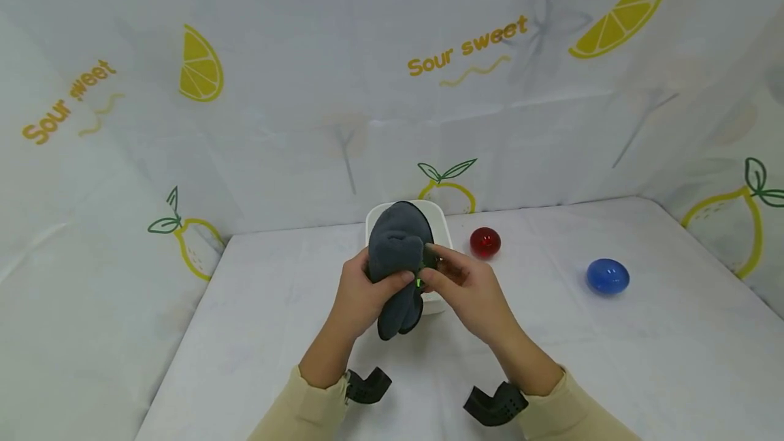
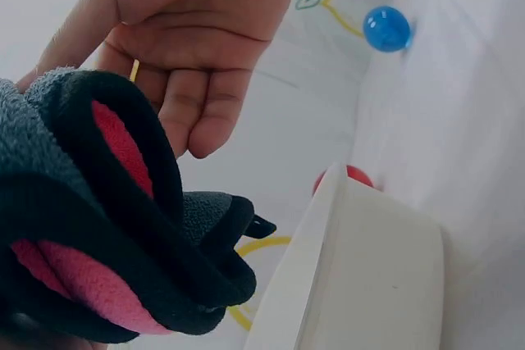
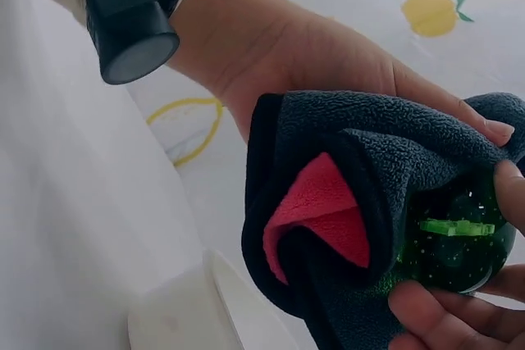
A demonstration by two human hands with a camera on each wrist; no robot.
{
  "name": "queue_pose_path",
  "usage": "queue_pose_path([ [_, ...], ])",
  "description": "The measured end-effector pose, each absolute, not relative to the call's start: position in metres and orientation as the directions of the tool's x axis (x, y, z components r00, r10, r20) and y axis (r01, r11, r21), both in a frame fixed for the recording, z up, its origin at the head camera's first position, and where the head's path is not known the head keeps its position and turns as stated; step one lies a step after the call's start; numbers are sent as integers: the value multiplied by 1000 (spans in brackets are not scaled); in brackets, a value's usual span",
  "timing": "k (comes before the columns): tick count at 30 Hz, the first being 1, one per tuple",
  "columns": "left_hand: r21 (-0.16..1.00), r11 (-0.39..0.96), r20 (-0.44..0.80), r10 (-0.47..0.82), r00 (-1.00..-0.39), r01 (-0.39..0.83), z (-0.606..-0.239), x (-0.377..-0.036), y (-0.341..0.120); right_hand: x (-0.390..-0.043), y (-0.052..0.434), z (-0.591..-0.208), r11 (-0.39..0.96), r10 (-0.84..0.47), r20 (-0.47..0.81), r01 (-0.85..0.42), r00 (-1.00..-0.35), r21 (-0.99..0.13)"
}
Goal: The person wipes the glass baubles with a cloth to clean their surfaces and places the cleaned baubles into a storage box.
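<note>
Fingers of left hand point(image 1: 358, 291) clutch grey cloth point(image 1: 398, 260); right hand point(image 1: 468, 288) pinches green ball point(image 3: 455, 235).

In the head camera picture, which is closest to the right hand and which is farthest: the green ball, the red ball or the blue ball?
1. Green ball: pinched in the right hand, against the grey cloth.
2. Red ball: on the table, just beyond the hand.
3. Blue ball: farthest, off to the right.

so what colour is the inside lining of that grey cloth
Red-pink, under the dark grey fleece cloth; the right wrist view shows it best.
</note>
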State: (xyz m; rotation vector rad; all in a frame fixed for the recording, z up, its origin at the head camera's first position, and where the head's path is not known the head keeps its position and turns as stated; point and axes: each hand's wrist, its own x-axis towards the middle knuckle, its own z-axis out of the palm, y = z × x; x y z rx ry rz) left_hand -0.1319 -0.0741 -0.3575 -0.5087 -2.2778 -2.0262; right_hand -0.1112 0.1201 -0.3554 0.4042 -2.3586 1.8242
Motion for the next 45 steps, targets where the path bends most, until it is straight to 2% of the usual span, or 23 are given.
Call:
queue_pose_path([
  [4, 957, 70, 261, 216, -941, 281, -356, -132, -74, -108, 118, -354, 306, -72, 337, -342, -939, -888],
  [11, 949, 88, 272, 257, -927, 302, -358, -132, -72, -108, 115, -356, 217, 52, 459, -438, -887, -872],
  [19, 941, 42, 312, 285, -906, 337, -364, -133, -70, -110, 114, -359, 83, 126, 342, -334, -931, -939],
  [25, 952, 20, 290, 258, -921, 306, -364, -131, -66, -110, 111, -360, 21, 137, 277, -276, -951, -961],
  [29, 958, -16, 284, 224, -933, 287, -363, -130, -66, -108, 111, -361, 92, 72, 387, -380, -919, -920],
  [35, 951, -87, 307, 207, -929, 295, -362, -131, -67, -112, 116, -364, 268, -90, 595, -595, -799, -758],
  [41, 956, -74, 294, 221, -930, 285, -361, -131, -68, -116, 123, -364, 414, -104, 643, -621, -758, -665],
  [45, 954, -62, 299, 220, -929, 292, -360, -131, -69, -116, 123, -363, 428, -116, 608, -592, -786, -683],
])
